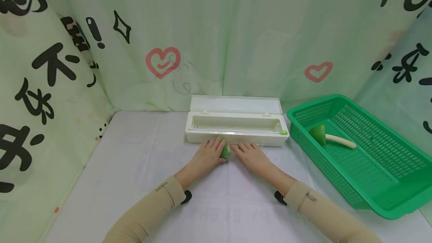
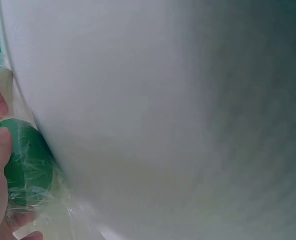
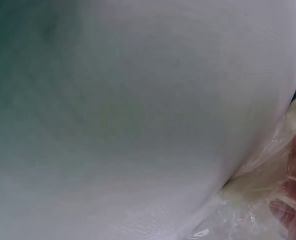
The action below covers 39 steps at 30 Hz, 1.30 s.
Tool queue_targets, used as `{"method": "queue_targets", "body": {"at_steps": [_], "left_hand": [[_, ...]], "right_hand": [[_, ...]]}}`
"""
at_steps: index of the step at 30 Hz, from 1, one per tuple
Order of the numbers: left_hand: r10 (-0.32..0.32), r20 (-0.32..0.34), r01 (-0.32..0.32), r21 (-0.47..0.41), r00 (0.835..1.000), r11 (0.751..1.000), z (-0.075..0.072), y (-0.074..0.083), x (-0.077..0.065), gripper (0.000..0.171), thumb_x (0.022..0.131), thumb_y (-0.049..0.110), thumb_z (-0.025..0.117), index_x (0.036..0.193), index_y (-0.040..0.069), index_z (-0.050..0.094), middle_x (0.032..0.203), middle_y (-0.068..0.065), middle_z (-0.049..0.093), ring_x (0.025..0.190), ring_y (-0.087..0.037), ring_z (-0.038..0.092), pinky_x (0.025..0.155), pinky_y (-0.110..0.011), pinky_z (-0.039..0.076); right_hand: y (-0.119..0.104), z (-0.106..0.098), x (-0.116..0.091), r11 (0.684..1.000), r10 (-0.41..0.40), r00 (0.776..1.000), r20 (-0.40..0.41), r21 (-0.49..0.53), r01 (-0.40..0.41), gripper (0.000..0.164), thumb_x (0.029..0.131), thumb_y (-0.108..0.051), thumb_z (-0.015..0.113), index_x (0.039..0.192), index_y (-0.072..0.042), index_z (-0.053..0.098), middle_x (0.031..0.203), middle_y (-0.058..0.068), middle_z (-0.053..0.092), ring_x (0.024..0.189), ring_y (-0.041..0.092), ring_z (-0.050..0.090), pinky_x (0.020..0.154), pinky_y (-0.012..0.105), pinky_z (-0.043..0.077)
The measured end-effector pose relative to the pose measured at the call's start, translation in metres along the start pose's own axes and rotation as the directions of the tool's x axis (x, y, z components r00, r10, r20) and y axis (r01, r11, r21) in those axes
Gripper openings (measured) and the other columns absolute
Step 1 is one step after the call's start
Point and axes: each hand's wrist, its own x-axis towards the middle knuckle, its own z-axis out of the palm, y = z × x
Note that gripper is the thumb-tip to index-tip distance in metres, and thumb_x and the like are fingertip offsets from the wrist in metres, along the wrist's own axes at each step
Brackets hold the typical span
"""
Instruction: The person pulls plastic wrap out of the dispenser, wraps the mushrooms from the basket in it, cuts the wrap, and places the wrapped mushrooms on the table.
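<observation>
The left hand [image 1: 208, 155] grips the green cap [image 2: 31, 152] of a mushroom-shaped object [image 1: 225, 153] in clear film [image 3: 253, 222]; the right hand [image 1: 252, 157] holds its pale stem [image 3: 255, 186]. The object is just before an open white box [image 1: 233, 138], left of a green basket [image 1: 332, 173] containing a similar piece [image 1: 318, 135].

We count: 2 hands [image 1: 210, 154] [image 1: 254, 158] | 2 green-capped stalks [image 1: 224, 153] [image 1: 318, 135] | 1 white lidded box [image 1: 198, 137] | 1 green basket [image 1: 369, 175] | 2 red hearts [image 1: 149, 63] [image 1: 308, 73] | 2 sleeves [image 1: 148, 201] [image 1: 325, 211]
</observation>
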Motion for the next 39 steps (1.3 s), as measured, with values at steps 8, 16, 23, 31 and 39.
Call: {"method": "queue_targets", "body": {"at_steps": [8, 16, 23, 31, 39], "left_hand": [[-0.024, 0.022, 0.028, -0.184, 0.999, 0.982, -0.006, -0.001, 0.0, 0.062, 0.087, 0.048, 0.052, 0.131, 0.007, 0.035, 0.127, -0.011, 0.043, 0.111, -0.023, 0.045, 0.093, -0.037, 0.036], [-0.003, 0.042, 0.013, -0.233, 0.999, 0.972, -0.013, -0.006, 0.007, 0.063, 0.086, 0.049, 0.053, 0.13, 0.008, 0.035, 0.129, -0.011, 0.04, 0.113, -0.023, 0.044, 0.096, -0.037, 0.035], [0.055, 0.057, -0.038, -0.26, 0.997, 0.965, -0.017, -0.01, 0.015, 0.062, 0.089, 0.049, 0.048, 0.134, 0.008, 0.034, 0.133, -0.009, 0.04, 0.122, -0.023, 0.038, 0.102, -0.038, 0.028], [0.077, -0.029, -0.082, -0.273, 0.997, 0.958, -0.025, -0.011, 0.037, 0.054, 0.094, 0.046, 0.04, 0.132, 0.009, 0.036, 0.131, -0.006, 0.041, 0.118, -0.021, 0.04, 0.101, -0.038, 0.029], [0.102, -0.006, -0.101, -0.212, 0.995, 0.972, -0.036, 0.002, 0.077, 0.052, 0.096, 0.045, 0.036, 0.134, 0.01, 0.037, 0.134, -0.005, 0.042, 0.124, -0.02, 0.038, 0.102, -0.038, 0.028]], "right_hand": [[0.002, -0.004, -0.003, 0.994, 0.016, 0.999, 0.041, 0.107, -0.02, 0.039, 0.088, -0.007, 0.054, 0.126, -0.011, 0.047, 0.107, 0.007, 0.053, 0.1, 0.025, 0.052, 0.076, 0.041, 0.043], [0.021, -0.031, -0.008, 0.951, 0.05, 0.999, 0.017, 0.306, -0.053, 0.04, 0.085, -0.012, 0.064, 0.123, -0.008, 0.053, 0.108, 0.01, 0.057, 0.1, 0.028, 0.055, 0.082, 0.046, 0.044], [0.062, -0.052, -0.021, 0.933, 0.338, 0.928, -0.159, 0.187, -0.308, 0.029, 0.084, -0.019, 0.065, 0.108, -0.006, 0.057, 0.103, 0.014, 0.055, 0.095, 0.033, 0.052, 0.078, 0.048, 0.038], [0.088, -0.043, -0.046, 0.866, 0.496, 0.868, -0.016, 0.074, -0.494, 0.041, 0.087, -0.034, 0.06, 0.113, -0.003, 0.05, 0.103, 0.013, 0.045, 0.094, 0.032, 0.043, 0.084, 0.05, 0.031], [0.094, -0.026, -0.053, 0.836, 0.549, 0.836, -0.012, 0.013, -0.549, 0.049, 0.086, -0.04, 0.058, 0.112, 0.0, 0.046, 0.098, 0.012, 0.042, 0.093, 0.031, 0.039, 0.086, 0.051, 0.026]]}}
